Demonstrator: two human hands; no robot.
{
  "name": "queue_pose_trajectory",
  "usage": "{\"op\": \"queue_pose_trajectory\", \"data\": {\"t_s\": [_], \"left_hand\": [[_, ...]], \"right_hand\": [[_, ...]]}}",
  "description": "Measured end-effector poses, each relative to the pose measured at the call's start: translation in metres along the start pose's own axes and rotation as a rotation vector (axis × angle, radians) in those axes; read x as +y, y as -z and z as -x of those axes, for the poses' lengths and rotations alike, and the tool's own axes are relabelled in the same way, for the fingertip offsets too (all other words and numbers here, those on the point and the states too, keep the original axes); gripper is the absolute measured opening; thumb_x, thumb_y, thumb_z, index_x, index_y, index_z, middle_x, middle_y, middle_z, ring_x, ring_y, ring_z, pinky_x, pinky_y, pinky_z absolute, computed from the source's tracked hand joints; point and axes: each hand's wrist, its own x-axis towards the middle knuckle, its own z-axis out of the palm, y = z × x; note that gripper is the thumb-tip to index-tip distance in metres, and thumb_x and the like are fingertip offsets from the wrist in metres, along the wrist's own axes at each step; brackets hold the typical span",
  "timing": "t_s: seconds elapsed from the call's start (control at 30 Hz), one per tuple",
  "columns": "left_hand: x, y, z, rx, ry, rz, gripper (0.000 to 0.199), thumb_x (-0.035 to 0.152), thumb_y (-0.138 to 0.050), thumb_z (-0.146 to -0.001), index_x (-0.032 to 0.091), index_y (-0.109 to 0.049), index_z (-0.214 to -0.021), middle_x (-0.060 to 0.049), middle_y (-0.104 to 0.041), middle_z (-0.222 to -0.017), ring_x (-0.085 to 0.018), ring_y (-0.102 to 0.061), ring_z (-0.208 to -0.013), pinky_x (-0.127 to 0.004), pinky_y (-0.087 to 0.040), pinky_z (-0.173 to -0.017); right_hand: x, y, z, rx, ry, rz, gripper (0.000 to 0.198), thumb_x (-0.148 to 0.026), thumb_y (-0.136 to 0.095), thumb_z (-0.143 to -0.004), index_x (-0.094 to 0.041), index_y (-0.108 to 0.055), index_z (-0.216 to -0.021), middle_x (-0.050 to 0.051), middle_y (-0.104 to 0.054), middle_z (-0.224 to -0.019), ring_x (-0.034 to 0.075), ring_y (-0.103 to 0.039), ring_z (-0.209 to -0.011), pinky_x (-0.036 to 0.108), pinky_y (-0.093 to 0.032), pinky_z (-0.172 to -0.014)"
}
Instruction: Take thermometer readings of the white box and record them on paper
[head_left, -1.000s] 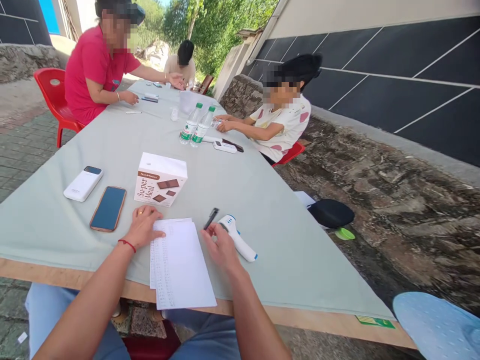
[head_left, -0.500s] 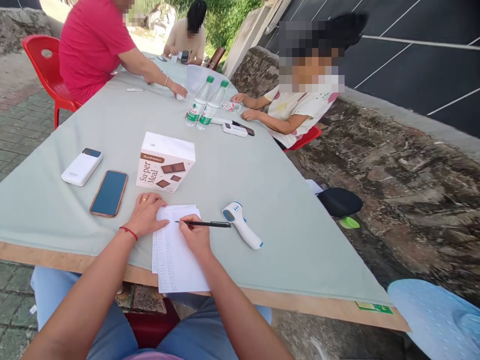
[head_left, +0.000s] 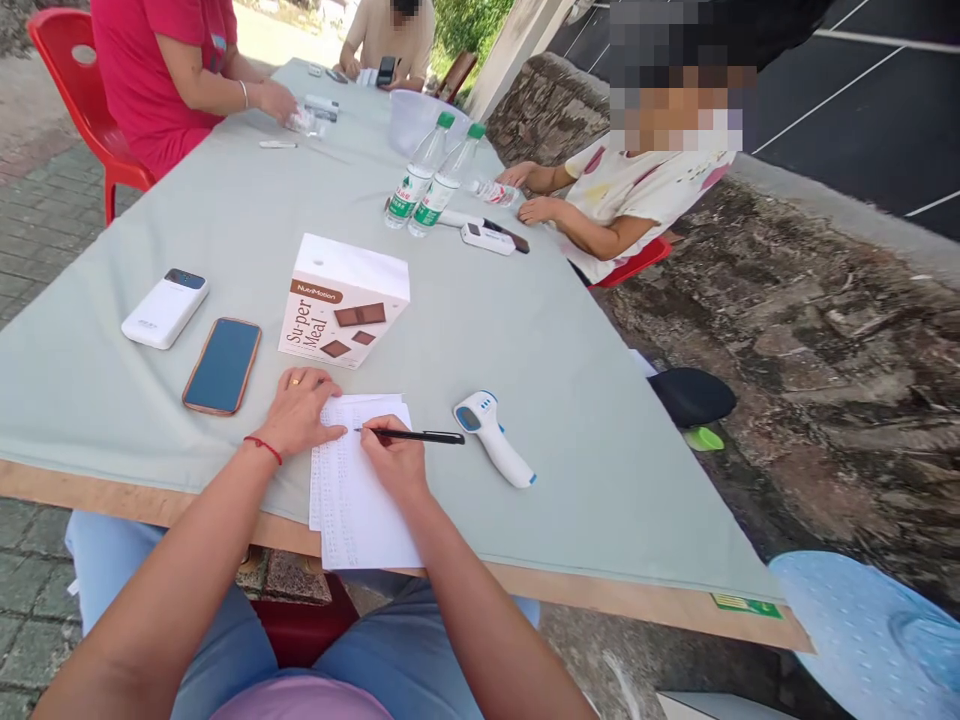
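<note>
Sheets of paper (head_left: 371, 520), with columns of small handwriting down the left, lie at the table's near edge. My right hand (head_left: 395, 462) is closed around a black pen (head_left: 424, 436), its tip at the upper part of the top sheet. My left hand (head_left: 301, 412) rests flat with fingers stretched, its thumb on the sheets' upper left edge. Just beyond stands a white and brown "Super Meal" box (head_left: 345, 300). To the right of the pen lies a white and blue infrared thermometer (head_left: 495, 440). A smartphone (head_left: 223, 366) and a white power bank (head_left: 165, 308) lie to the left.
Two water bottles (head_left: 424, 180) with green caps stand farther up the table, near a translucent basin (head_left: 412, 120) and a small white device (head_left: 487, 238). Co-workers sit on the left, on the right and at the far end. A wooden table edge (head_left: 600, 595) shows below the grey-green cloth.
The view has shifted slightly. The co-worker in red has drawn a reaching hand back from near the bottles to the left side. My hands stay at the paper, with the pen still held.
</note>
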Motion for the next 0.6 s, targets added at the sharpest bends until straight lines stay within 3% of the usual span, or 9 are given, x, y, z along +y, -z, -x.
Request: {"op": "queue_pose_trajectory", "data": {"t_s": [0.6], "left_hand": [[0.0019,0.0027,-0.0007,-0.016,-0.004,-0.021,0.044,0.038,-0.077,-0.069,0.021,-0.061,-0.107,-0.009,-0.057,-0.120,-0.028,-0.047,-0.117,-0.047,-0.027,-0.107]], "right_hand": [[0.0003,0.0005,0.0001,0.055,-0.022,-0.041,0.009,-0.031,-0.058,-0.063,-0.022,-0.060,-0.063,-0.002,-0.058,-0.061,0.015,-0.050,-0.059,0.028,-0.042,-0.058]]}}
